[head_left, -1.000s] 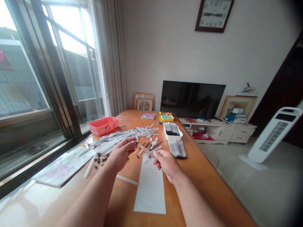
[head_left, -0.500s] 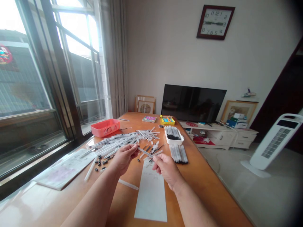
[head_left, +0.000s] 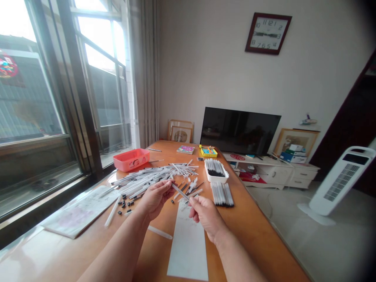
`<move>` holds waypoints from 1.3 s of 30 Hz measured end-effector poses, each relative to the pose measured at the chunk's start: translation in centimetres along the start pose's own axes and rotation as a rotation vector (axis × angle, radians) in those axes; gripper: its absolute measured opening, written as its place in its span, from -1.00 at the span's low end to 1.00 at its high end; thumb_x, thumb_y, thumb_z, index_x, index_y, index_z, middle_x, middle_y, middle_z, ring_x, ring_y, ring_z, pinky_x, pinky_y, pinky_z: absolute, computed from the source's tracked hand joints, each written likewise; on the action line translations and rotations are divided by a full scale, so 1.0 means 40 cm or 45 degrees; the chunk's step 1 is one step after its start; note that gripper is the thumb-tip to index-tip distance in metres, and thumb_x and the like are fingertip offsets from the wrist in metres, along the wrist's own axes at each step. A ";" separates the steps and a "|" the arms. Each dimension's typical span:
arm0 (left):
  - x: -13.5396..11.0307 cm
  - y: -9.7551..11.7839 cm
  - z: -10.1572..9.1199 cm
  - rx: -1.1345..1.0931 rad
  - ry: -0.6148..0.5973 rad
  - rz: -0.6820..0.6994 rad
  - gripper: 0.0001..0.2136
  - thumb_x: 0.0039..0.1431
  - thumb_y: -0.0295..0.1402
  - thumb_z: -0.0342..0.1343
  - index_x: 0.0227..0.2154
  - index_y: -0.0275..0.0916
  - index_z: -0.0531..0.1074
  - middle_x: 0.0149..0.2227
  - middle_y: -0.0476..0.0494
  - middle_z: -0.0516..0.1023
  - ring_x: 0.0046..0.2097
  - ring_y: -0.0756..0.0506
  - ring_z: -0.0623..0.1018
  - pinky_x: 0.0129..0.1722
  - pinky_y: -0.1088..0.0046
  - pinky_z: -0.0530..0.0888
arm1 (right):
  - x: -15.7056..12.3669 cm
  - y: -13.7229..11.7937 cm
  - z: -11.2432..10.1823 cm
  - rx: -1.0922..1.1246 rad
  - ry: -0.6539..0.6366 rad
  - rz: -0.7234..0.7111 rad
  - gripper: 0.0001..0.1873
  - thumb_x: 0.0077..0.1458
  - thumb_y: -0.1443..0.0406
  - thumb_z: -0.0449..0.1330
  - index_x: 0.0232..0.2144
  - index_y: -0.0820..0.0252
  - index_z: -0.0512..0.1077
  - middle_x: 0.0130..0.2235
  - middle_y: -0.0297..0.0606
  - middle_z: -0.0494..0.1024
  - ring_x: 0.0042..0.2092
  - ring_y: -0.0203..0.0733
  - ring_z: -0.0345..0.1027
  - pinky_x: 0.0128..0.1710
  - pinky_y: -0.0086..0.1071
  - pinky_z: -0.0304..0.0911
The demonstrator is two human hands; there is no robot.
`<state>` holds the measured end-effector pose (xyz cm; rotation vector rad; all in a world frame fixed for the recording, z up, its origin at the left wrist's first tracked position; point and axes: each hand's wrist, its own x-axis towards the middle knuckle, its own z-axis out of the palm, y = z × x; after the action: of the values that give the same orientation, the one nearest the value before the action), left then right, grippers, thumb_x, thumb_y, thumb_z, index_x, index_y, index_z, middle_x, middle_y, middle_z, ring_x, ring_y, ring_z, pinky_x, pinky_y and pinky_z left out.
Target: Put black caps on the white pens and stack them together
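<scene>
Between my two hands is a slim pale pen [head_left: 181, 192], slanting down to the right above the table. My left hand [head_left: 158, 196] pinches its upper left end, and my right hand [head_left: 205, 215] grips the lower right end between thumb and fingers. Below them lies a long white paper strip [head_left: 188, 250]. Just beyond the hands are loose pen parts [head_left: 192, 187]. A heap of clear pen barrels [head_left: 155, 174] spreads to the left, with small black caps [head_left: 123, 204] near my left wrist. One clear barrel [head_left: 160, 232] lies under my left forearm.
A white box [head_left: 217, 178] of pens stands on the right, with a row of black-tipped pens [head_left: 222, 194] before it. A red plastic basket [head_left: 132, 160], a booklet [head_left: 185, 149] and a yellow box [head_left: 208, 151] sit farther back. A worn pad [head_left: 79, 213] lies at left.
Both hands keep hold of the same pen in nearly the same place. The camera view has tilted slightly upward; the things on the table look unmoved.
</scene>
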<state>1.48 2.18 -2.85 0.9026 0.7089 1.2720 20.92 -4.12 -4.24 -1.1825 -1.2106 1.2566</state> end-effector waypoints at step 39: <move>-0.013 0.010 0.021 -0.118 -0.006 0.003 -0.81 0.15 -0.38 0.28 -0.18 -0.31 0.57 -0.11 -0.24 0.65 -0.22 -0.02 0.62 -0.08 0.46 0.54 | -0.009 -0.012 0.017 0.072 0.004 -0.012 -0.44 0.09 -0.18 0.18 -0.41 0.24 0.41 -0.64 -0.35 0.40 -0.61 -0.39 0.08 -0.57 -0.45 -0.03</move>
<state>1.92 1.54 -2.11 0.8306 0.6400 1.2942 20.28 -4.50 -3.75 -1.1361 -1.1698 1.2730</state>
